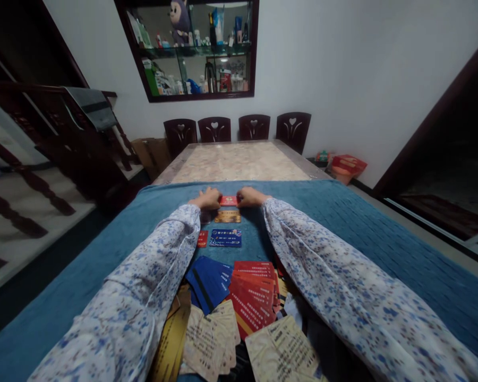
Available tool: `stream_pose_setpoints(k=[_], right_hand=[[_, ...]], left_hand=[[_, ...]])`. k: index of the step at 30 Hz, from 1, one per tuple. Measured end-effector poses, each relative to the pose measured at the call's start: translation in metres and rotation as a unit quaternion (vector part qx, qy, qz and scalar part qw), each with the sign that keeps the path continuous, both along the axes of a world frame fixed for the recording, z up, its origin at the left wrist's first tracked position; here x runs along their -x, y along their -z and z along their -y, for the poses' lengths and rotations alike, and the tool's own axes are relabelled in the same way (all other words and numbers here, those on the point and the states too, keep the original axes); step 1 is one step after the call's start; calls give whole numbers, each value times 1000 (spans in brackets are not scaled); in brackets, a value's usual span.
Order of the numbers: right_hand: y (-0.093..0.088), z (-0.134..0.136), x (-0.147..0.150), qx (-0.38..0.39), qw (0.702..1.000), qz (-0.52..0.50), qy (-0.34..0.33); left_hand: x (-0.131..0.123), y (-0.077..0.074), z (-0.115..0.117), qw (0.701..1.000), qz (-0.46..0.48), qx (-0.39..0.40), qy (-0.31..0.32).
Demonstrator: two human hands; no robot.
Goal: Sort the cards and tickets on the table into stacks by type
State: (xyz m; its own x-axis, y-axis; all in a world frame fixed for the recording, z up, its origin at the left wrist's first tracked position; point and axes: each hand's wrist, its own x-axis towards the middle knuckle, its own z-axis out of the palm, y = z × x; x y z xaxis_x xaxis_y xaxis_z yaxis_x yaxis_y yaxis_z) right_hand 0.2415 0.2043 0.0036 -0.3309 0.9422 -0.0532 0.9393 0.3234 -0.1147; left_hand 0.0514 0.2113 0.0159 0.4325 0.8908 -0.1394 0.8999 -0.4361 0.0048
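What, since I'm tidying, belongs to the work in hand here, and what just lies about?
In hand: red card held by left hand and right hand; gold card; blue card; card pile.
Lying about: chairs; wall shelf; red box on floor.

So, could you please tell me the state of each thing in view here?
red card: face up, held at both ends.
left hand: curled, gripping the red card's left end.
right hand: curled, gripping its right end.
gold card: flat, face up, untouched.
blue card: flat, face up, untouched.
card pile: loose, overlapping.
blue cloth: spread over the table.
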Motion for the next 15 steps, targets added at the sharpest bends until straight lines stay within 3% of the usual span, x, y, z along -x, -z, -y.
stream_pose_setpoints(k=[15], right_hand=[[2, -10, 5, 40, 999, 1, 21]], left_hand=[[-10, 4, -12, 999, -28, 29, -25]])
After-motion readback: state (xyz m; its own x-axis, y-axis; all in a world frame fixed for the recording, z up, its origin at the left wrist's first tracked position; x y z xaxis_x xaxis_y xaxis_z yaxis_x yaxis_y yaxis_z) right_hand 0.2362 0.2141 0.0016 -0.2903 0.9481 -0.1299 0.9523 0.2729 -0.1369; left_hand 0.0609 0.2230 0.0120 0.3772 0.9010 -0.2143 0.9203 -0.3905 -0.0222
